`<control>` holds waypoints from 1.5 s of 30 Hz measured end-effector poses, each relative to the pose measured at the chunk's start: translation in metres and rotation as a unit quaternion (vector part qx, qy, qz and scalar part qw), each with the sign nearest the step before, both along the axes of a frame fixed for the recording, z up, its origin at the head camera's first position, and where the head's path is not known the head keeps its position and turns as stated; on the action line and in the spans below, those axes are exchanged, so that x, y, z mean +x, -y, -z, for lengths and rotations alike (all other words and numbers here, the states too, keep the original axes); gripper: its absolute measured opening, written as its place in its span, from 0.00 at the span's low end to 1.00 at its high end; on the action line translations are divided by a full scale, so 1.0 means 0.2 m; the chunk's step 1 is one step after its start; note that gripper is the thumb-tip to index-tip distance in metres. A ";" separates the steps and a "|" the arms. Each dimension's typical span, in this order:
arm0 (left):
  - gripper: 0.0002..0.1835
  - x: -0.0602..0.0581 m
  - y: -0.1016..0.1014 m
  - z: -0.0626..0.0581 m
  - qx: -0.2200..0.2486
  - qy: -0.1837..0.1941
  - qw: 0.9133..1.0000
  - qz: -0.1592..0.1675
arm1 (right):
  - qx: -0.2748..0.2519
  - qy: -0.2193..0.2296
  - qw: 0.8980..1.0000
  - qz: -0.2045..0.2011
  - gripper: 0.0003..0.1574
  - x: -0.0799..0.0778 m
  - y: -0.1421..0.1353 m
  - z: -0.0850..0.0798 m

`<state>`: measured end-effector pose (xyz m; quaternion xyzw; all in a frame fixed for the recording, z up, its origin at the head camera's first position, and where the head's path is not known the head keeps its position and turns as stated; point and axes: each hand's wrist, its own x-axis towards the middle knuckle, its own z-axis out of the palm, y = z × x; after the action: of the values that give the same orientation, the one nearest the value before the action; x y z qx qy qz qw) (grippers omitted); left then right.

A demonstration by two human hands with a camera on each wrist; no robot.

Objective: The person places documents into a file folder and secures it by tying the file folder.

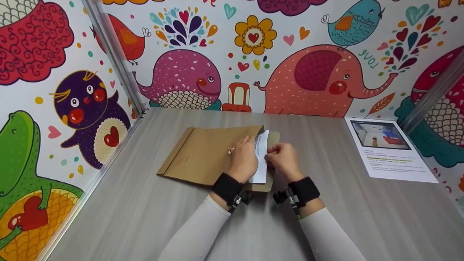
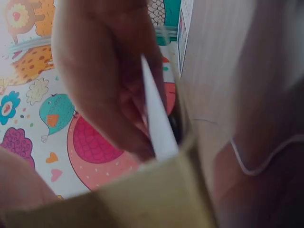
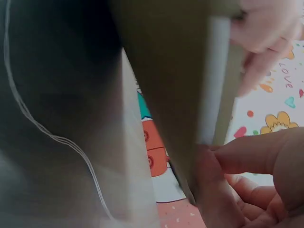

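Note:
A brown paper envelope (image 1: pixel 203 152) lies with its mouth toward the right, its near right part tilted up. White paper (image 1: pixel 261 156) with print sticks out of that mouth, over the flap (image 1: pixel 276 139). My left hand (image 1: pixel 244 157) grips the envelope beside the mouth, its thumb hidden in the head view. From the right, my right hand (image 1: pixel 284 159) pinches the paper's edge with thumb and forefinger. The right wrist view shows these right fingers (image 3: pixel 256 152) close to the white edge, while the left hand (image 3: pixel 270 28) is higher up.
On the right of the grey table (image 1: pixel 127 217) lies a printed sheet (image 1: pixel 391 150) with a picture and a highlighted line. Cartoon-patterned walls (image 1: pixel 246 72) stand behind and on both sides, joined by metal posts (image 1: pixel 116 54). Black straps (image 1: pixel 228 188) with cameras circle both wrists.

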<state>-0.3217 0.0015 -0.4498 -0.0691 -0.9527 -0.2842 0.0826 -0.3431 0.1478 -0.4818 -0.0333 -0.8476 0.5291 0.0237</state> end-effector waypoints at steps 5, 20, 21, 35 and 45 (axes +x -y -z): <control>0.26 0.05 -0.05 -0.03 0.007 -0.008 1.000 0.026 | 0.034 -0.021 0.999 0.000 0.05 0.01 0.01 0.03; 0.25 0.08 -0.11 -0.02 -0.005 -0.008 0.999 0.051 | 0.072 -0.057 0.995 -0.049 0.08 -0.01 0.02 0.05; 0.26 0.07 -0.11 -0.01 -0.006 -0.007 0.999 0.048 | 0.064 -0.050 0.996 -0.048 0.09 -0.01 0.01 0.05; 0.14 -0.14 -0.01 0.34 -0.024 0.110 0.992 0.058 | 0.025 0.054 0.998 0.020 0.21 -0.08 -0.40 0.06; 0.09 -0.18 0.04 0.40 -0.026 0.115 0.991 0.066 | 0.133 0.048 0.964 0.224 0.31 -0.06 -0.75 0.15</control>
<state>-0.3576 -0.0070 -0.5290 -0.1006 -0.9564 -0.2701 -0.0479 -0.3559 0.2971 -0.5110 -0.2437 -0.8814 0.3907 0.1051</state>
